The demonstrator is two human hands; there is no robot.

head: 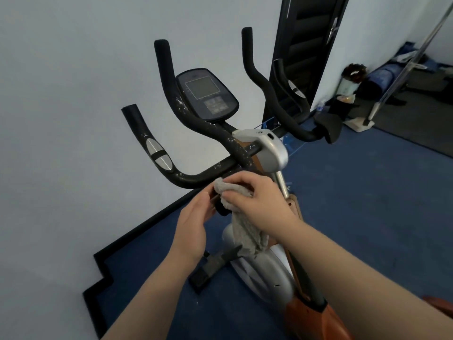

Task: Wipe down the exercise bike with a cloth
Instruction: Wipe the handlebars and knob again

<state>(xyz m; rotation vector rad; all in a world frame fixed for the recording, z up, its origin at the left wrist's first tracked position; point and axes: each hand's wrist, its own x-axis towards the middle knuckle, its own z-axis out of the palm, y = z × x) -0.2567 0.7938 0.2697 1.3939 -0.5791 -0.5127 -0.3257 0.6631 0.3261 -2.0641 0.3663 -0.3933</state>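
Head view is looking down on the exercise bike point(267, 153), which is standing on blue carpet beside a pale wall. The right hand point(257, 197) is closing over a grey cloth point(242, 224), fingers pressing its upper fold against the stem just below the handlebar point(196, 176) junction, while the rest of the cloth is hanging loose toward the silver flywheel housing point(264, 273). The left hand point(193, 229) is sitting close alongside, fingers curled toward a dark knob point(221, 209) under the cloth; whether it is gripping the knob or only steadying it, I cannot tell.

Judgement: the step in hand is wiping the stem and knob area beneath the bars.

To do it well:
- Keep the cloth bunched so a thick pad, not a single layer, is meeting the surface.
- Wrap it around the knob and twist, since flat strokes are likely missing the recesses.
- Brace with the left hand so the bike is not rocking.
- Gather the trailing tail to stop it dragging over the housing.

White specks are showing along the black foam of the handlebar, so that section is probably needing firmer passes. The console point(207, 94) appears unwiped as yet; light pressure there seems wise.
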